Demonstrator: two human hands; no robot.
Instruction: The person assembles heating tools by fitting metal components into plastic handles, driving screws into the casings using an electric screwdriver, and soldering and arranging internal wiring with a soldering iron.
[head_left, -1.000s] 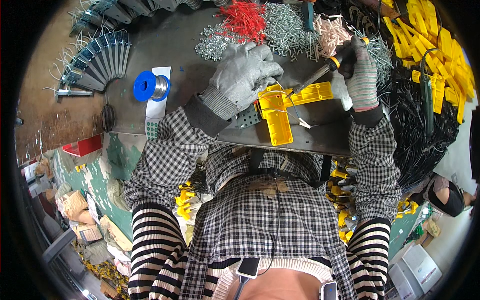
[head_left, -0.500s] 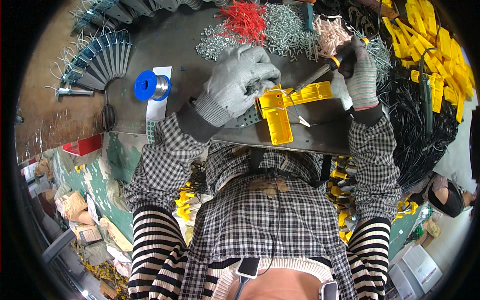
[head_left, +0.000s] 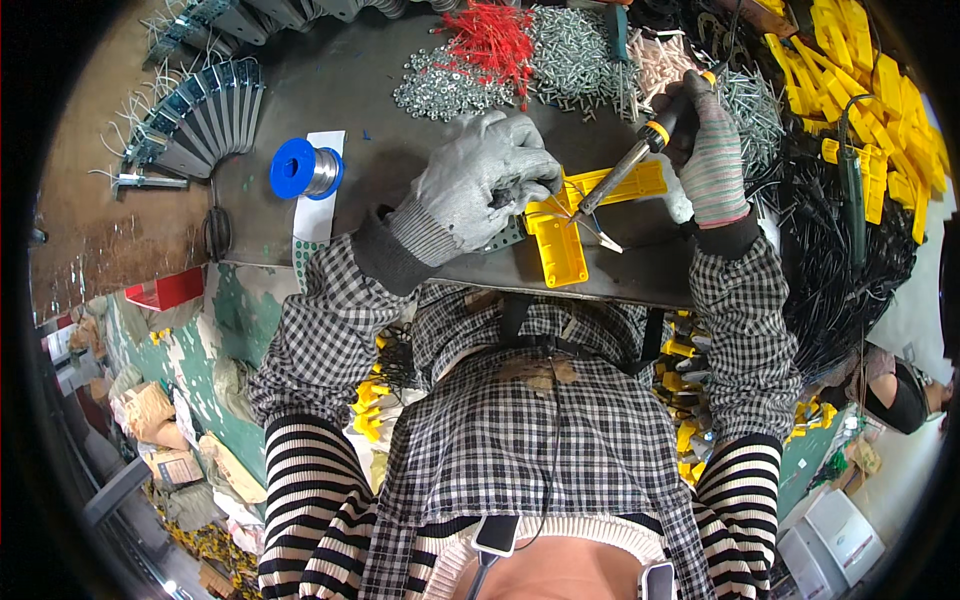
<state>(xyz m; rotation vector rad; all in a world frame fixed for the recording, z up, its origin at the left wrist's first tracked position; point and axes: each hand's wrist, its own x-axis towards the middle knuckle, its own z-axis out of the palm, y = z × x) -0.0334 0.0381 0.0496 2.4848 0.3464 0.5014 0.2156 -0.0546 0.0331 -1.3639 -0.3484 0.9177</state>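
Note:
My right hand (head_left: 715,160), in a grey striped glove, grips a soldering iron (head_left: 625,167) by its black and yellow handle. The iron slants down to the left, its tip over the wires (head_left: 597,229) in a yellow plastic housing (head_left: 557,250). This open, branched shell lies on the dark bench top. My left hand (head_left: 487,175), also gloved, is closed in a pinch at the shell's left end; what its fingertips hold is too small to tell. A perforated strip (head_left: 503,237) shows partly beneath that hand.
A blue spool of solder wire (head_left: 306,170) stands to the left on a white strip. Behind lie piles of nuts (head_left: 440,85), red parts (head_left: 490,40), screws (head_left: 575,60) and pale pegs (head_left: 660,65). Yellow housings (head_left: 890,110) and black cables (head_left: 830,270) crowd the right.
The iron's tip has moved down and slightly left over the wires in the shell. My right hand shifted a little left; the left hand stays closed at nearly the same spot.

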